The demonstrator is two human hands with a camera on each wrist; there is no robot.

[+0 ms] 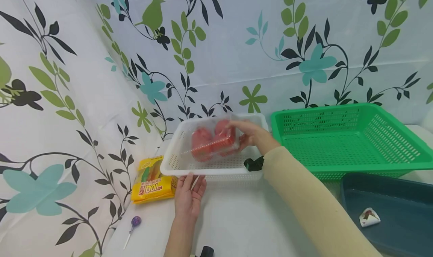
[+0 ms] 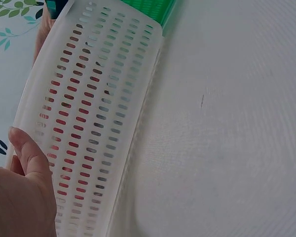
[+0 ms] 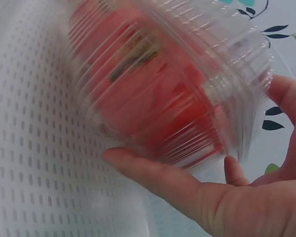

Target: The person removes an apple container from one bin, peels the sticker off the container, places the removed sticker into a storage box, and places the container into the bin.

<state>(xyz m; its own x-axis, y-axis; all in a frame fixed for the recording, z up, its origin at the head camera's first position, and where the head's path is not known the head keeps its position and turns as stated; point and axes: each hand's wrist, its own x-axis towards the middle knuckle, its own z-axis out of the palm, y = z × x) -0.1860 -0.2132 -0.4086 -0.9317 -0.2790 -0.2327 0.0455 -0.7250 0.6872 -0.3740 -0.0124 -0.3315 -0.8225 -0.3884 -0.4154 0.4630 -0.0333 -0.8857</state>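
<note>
My right hand [image 1: 252, 134] grips the right end of a clear plastic clamshell box [image 3: 207, 84] with red, round produce in it, tomato-like but blurred. The box is tilted inside a white perforated basket [image 1: 216, 171]. In the right wrist view, thumb and fingers hold the ribbed end of the box, with the basket's slotted surface beside it. My left hand [image 1: 190, 196] holds the near rim of the basket, left of its middle. Part of this hand [image 2: 27, 192] shows against the slotted wall in the left wrist view, the red produce visible through the slots.
A yellow packet [image 1: 153, 185] lies left of the basket, with a purple lollipop [image 1: 136, 221] nearer me. To the right stands a green basket [image 1: 324, 148]. In front of it, a dark blue tray [image 1: 399, 227] holds a small white wrapped piece [image 1: 369, 217].
</note>
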